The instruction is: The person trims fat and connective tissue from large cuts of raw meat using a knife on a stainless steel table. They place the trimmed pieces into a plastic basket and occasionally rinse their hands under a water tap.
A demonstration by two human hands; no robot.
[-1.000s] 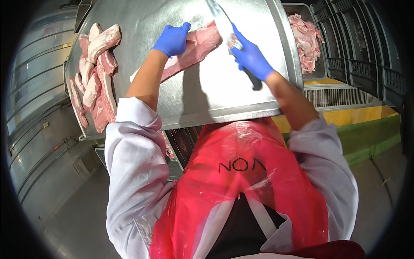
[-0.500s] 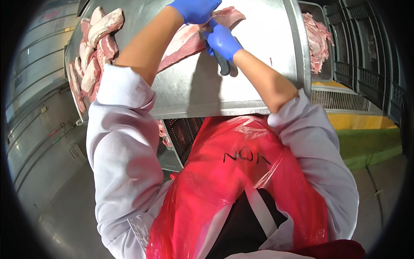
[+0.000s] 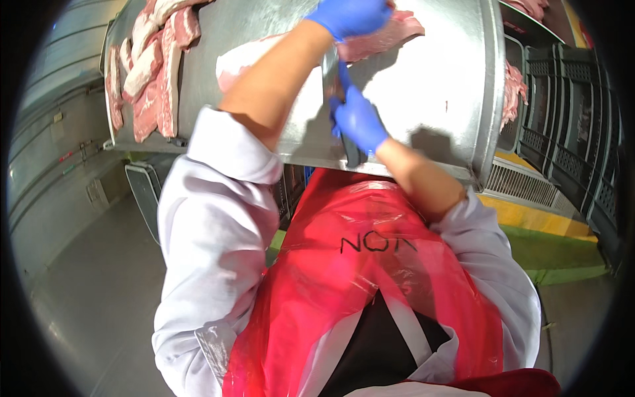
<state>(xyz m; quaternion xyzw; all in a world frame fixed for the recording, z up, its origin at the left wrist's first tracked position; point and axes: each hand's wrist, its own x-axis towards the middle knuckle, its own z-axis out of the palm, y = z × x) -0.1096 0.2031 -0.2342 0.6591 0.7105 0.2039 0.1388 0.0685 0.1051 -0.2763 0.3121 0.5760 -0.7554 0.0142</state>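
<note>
A long slab of raw pinkish meat with pale fat (image 3: 383, 38) lies on the metal table, partly hidden behind my left forearm. My left hand (image 3: 350, 16), in a blue glove, is closed on its upper edge, the fingertips partly out of sight. Below the slab my right hand (image 3: 360, 122), also gloved in blue, grips a knife by its dark handle (image 3: 352, 153). The blade (image 3: 329, 69) points away from me, its tip close to the slab's near edge. Whether it touches the meat I cannot tell.
Several meat strips (image 3: 149, 73) are piled on the table's left side. The metal table (image 3: 456, 73) has a raised right rim. Beyond it, meat pieces (image 3: 514, 92) lie in a bin beside dark plastic crates (image 3: 562, 106). Another crate (image 3: 142, 192) stands below the table at left.
My right hand has drawn the knife back toward the table's near edge. My left hand stays at the slab. The whole view has shifted, showing more of the right side.
</note>
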